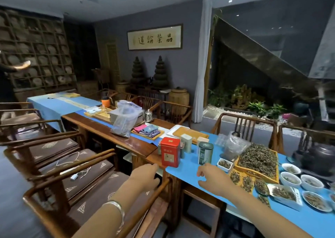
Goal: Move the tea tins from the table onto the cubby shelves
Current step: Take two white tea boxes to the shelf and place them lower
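A red square tea tin (170, 152) stands upright at the near left end of the blue table runner (186, 169). A green round tin (205, 153) stands to its right, and pale tins (186, 142) stand just behind them. My left hand (145, 176) hovers low in front of the red tin, fingers loosely curled, holding nothing. My right hand (212, 176) reaches over the runner just below the green tin, fingers relaxed, touching no tin. The cubby shelves (36, 51) fill the far left wall.
Wooden chairs (76, 167) line the table's left side. A tray of loose tea leaves (257, 160) and several white bowls (290, 179) sit right of the tins. Plastic bags (125, 118), cloths and trays lie further along. Another person's arm (18, 66) shows at far left.
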Demonstrator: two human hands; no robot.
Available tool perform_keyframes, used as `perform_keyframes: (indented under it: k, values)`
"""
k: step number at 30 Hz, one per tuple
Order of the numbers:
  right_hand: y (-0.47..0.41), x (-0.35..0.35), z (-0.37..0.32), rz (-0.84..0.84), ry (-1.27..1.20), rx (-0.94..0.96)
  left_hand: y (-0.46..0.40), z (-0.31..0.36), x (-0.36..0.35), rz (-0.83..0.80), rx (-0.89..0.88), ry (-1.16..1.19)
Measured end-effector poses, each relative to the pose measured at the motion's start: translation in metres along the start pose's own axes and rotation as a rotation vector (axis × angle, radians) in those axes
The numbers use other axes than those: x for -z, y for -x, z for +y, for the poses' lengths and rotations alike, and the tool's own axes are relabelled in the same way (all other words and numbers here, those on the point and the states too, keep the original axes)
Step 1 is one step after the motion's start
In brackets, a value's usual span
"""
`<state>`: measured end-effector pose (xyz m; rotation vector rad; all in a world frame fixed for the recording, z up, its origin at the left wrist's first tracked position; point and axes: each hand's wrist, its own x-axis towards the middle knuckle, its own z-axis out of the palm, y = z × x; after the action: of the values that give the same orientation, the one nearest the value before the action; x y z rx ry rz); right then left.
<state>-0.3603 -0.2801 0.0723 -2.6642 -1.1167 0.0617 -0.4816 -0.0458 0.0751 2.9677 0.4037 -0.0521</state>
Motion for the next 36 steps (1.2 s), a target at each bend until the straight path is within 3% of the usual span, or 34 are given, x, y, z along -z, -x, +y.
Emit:
perform_keyframes:
  k: [8, 16, 24, 36]
  values:
    - [-0.147, -0.029, 0.061, -0.039, -0.017, -0.107, -0.164, -0.049, -0.013, -0.051, -0.042, 0.083]
    - [-0.218, -0.048, 0.109, -0.079, -0.035, -0.209, -0.284, -0.071, -0.028, -0.083, -0.051, 0.171]
    - [-0.31, -0.057, 0.169, -0.107, -0.043, -0.344, -0.424, -0.071, -0.043, -0.04, -0.169, 0.253]
    - [-0.385, -0.086, 0.25, -0.135, -0.119, -0.567, -0.591, -0.034, -0.072, -0.185, -0.354, 0.374]
